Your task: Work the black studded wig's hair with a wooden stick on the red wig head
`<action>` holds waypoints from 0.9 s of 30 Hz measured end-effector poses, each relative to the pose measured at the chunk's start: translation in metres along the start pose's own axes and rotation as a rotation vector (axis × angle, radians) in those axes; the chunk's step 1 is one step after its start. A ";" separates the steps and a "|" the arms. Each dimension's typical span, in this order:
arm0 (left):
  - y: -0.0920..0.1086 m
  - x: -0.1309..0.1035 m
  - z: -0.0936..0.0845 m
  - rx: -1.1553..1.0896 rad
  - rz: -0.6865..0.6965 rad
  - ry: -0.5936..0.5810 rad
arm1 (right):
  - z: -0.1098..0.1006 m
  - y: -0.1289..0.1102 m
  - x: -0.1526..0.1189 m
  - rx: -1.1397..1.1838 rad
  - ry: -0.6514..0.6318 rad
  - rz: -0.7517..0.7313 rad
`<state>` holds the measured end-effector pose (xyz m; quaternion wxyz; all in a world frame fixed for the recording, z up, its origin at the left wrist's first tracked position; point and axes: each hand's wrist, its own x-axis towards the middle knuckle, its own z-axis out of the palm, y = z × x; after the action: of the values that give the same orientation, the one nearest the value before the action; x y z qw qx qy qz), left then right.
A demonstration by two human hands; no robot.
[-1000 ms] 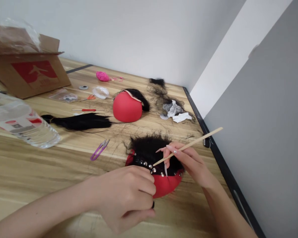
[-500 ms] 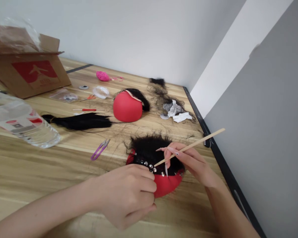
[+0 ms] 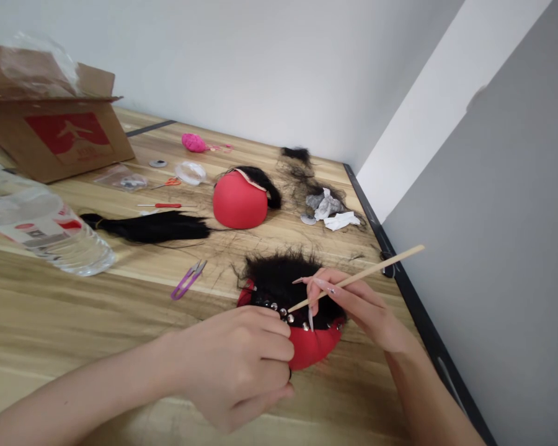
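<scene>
A red dome-shaped form (image 3: 314, 348) with black hair (image 3: 279, 272) and a row of silver-headed pins (image 3: 291, 318) lies on the table before me. My right hand (image 3: 348, 297) is closed around a thin wooden stick (image 3: 376, 266), pen-fashion, its narrow end touching the pinned dark band. Against the form's near left side rests my left hand (image 3: 246, 362), fingers curled in; the fingertips and whatever they pinch are hidden. Left of the form lie purple thread snips (image 3: 185, 284).
Farther back sits a second red dome (image 3: 239, 201) with hair. A black hair bundle (image 3: 158, 227), water bottle (image 3: 51, 232), cardboard box (image 3: 65, 133), red-handled hook tool (image 3: 167, 205), pink yarn (image 3: 194, 142) and crumpled tissues (image 3: 325, 204) lie around. A wall (image 3: 502, 204) borders the right edge.
The stick's upper end has dipped slightly and shifted a little right. Both hands keep nearly the same places; the whole view has shifted very slightly.
</scene>
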<state>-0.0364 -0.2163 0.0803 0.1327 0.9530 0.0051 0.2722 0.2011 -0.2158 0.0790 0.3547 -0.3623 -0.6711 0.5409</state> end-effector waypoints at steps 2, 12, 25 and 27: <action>-0.001 -0.001 0.001 0.000 0.000 -0.010 | -0.001 0.002 0.001 0.016 -0.002 -0.005; -0.003 -0.002 0.003 -0.003 -0.019 -0.036 | -0.001 0.010 0.008 0.117 0.023 -0.024; -0.005 -0.002 0.004 0.003 -0.011 -0.041 | 0.001 0.014 0.009 0.115 0.121 -0.022; -0.005 -0.002 0.004 0.001 -0.007 -0.034 | 0.001 0.013 0.010 0.120 0.134 -0.037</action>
<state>-0.0358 -0.2130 0.0751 0.1335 0.9576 0.0064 0.2554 0.1968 -0.2060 0.0667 0.4299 -0.3635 -0.6187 0.5480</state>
